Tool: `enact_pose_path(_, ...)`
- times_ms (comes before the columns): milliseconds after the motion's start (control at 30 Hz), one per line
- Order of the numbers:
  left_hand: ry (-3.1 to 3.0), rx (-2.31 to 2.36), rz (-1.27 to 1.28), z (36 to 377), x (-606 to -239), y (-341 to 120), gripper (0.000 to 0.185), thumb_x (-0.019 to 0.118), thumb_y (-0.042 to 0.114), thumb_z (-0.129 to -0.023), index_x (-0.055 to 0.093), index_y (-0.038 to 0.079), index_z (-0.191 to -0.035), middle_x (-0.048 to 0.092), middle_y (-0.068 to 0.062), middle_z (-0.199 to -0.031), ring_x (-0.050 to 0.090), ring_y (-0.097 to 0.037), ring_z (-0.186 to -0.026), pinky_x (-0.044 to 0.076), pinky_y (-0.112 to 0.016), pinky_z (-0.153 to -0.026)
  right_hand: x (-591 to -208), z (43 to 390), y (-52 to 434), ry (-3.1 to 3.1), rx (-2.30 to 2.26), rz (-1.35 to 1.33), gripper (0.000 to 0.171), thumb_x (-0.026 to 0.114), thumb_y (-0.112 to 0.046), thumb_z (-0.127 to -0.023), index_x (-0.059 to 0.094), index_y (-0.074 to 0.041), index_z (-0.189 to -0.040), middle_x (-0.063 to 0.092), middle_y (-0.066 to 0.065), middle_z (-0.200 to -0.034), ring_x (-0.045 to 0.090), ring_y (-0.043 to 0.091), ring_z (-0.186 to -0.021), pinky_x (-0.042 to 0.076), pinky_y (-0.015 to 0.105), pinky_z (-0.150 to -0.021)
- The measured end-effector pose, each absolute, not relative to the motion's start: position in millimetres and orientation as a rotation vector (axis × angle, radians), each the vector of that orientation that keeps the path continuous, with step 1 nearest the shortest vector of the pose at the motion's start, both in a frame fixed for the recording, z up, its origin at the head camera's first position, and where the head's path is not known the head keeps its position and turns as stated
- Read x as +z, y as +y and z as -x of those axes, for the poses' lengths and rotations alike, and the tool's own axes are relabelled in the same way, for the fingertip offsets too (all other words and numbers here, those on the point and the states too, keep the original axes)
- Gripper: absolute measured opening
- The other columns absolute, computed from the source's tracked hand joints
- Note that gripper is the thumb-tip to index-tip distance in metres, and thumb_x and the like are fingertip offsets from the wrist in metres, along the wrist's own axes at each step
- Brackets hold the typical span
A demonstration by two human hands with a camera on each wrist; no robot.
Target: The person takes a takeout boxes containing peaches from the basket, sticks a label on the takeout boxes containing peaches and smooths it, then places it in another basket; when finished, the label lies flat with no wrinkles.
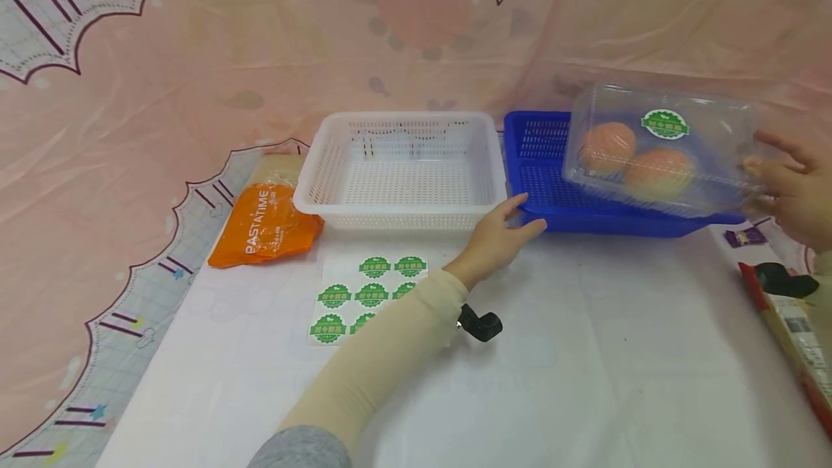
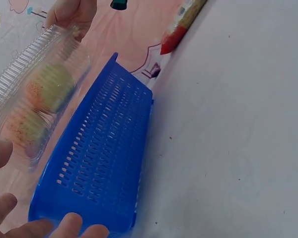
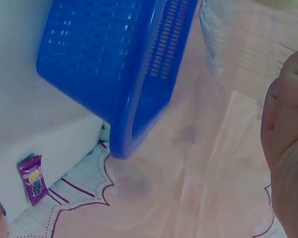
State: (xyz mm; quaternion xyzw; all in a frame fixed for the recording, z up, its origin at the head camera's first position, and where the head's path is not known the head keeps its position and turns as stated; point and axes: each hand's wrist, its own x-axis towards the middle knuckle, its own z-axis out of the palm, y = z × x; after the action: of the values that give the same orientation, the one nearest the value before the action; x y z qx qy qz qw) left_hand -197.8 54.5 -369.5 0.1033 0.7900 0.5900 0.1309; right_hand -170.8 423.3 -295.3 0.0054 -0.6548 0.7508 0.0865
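Observation:
My right hand (image 1: 767, 168) holds a clear plastic clamshell box (image 1: 659, 154) by its right end, tilted in the air over the blue basket (image 1: 552, 186). Inside the box lie two peaches (image 1: 607, 146) under a green round sticker (image 1: 664, 123). My left hand (image 1: 523, 215) reaches forward with fairly straight fingers and touches the blue basket's front left corner. In the left wrist view the fingertips (image 2: 74, 225) rest against the blue basket's wall (image 2: 104, 158), with the box (image 2: 35, 104) above. The right wrist view shows my right hand (image 3: 288, 148), the box's edge (image 3: 243, 44) and the basket (image 3: 104, 54).
An empty white basket (image 1: 403, 165) stands left of the blue one. A sheet of green stickers (image 1: 364, 295) lies in front of it, and an orange bag (image 1: 266, 226) to its left. A purple packet (image 1: 746, 237) and a long red-edged package (image 1: 793, 338) lie at the right edge.

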Motion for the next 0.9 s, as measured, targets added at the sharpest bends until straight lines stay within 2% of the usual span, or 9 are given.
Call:
enact_pose_path(167, 2.273, 1.735, -0.291, 200, -373, 57, 0.067, 0.072, 0.040, -0.093, 0.044, 0.026, -0.153, 0.048, -0.003, -0.151, 0.053, -0.021, -0.130, 0.051, -0.030, -0.096, -302, 174, 421, -1.758, 2.411, -0.112, 0.035, 0.051, 0.004, -0.101, 0.065, -0.019, -0.124, 0.074, 0.004, -0.086, 0.067, 0.013, -0.063, 0.055, 0.024, -0.048)
enact_pose_path(300, 2.221, 1.757, -0.251, 199, -375, 58, 0.069, 0.073, 0.040, -0.092, 0.044, 0.027, -0.153, 0.049, 0.004, -0.149, 0.066, -0.028, -0.109, 0.056, -0.031, -0.078, -305, 175, 420, -1.714, 2.431, -0.086, 0.035, 0.053, 0.006, -0.100, 0.070, -0.018, -0.119, 0.074, 0.007, -0.083, 0.067, 0.015, -0.059, 0.055, 0.026, -0.045)
enact_pose_path(400, 2.220, 1.755, -0.252, 198, -375, 58, 0.070, 0.074, 0.040, -0.091, 0.044, 0.028, -0.153, 0.048, 0.005, -0.150, 0.066, -0.029, -0.107, 0.056, -0.032, -0.075, -305, 176, 419, -1.786, 2.347, -0.062, 0.036, 0.054, 0.006, -0.099, 0.068, -0.020, -0.120, 0.074, 0.003, -0.081, 0.065, 0.013, -0.057, 0.054, 0.025, -0.044)
enact_pose_path(533, 2.262, 1.738, -0.279, 197, -375, 61, 0.070, 0.074, 0.040, -0.091, 0.045, 0.025, -0.152, 0.046, 0.002, -0.152, 0.056, -0.024, -0.125, 0.052, -0.030, -0.091, -304, 179, 419, -1.932, 2.211, -0.034, 0.044, 0.057, 0.001, -0.100, 0.055, -0.017, -0.139, 0.073, -0.003, -0.083, 0.061, 0.009, -0.054, 0.053, 0.022, -0.045)
enact_pose_path(633, 2.259, 1.754, -0.284, 198, -375, 62, 0.069, 0.074, 0.038, -0.092, 0.045, 0.024, -0.153, 0.048, -0.003, -0.151, 0.052, -0.026, -0.131, 0.050, -0.031, -0.096, -301, 185, 419, -2.048, 2.144, 0.020, 0.061, 0.059, -0.005, -0.100, 0.036, -0.013, -0.155, 0.071, -0.008, -0.085, 0.060, 0.008, -0.054, 0.054, 0.022, -0.047)
enact_pose_path(767, 2.260, 1.760, -0.274, 201, -376, 62, 0.069, 0.073, 0.040, -0.092, 0.044, 0.025, -0.153, 0.049, -0.005, -0.150, 0.051, -0.023, -0.131, 0.050, -0.030, -0.096, -296, 194, 420, -2.180, 2.060, 0.110, 0.070, 0.060, -0.013, -0.100, 0.024, -0.011, -0.160, 0.069, -0.011, -0.082, 0.064, 0.007, -0.057, 0.055, 0.023, -0.047)
enact_pose_path(900, 2.280, 1.738, -0.256, 204, -378, 65, 0.070, 0.073, 0.043, -0.091, 0.045, 0.027, -0.152, 0.048, -0.004, -0.151, 0.049, -0.020, -0.132, 0.050, -0.031, -0.097, -297, 204, 425, -2.277, 2.021, 0.170, 0.073, 0.061, -0.018, -0.100, 0.021, -0.013, -0.161, 0.067, -0.013, -0.082, 0.066, 0.005, -0.063, 0.056, 0.024, -0.048)
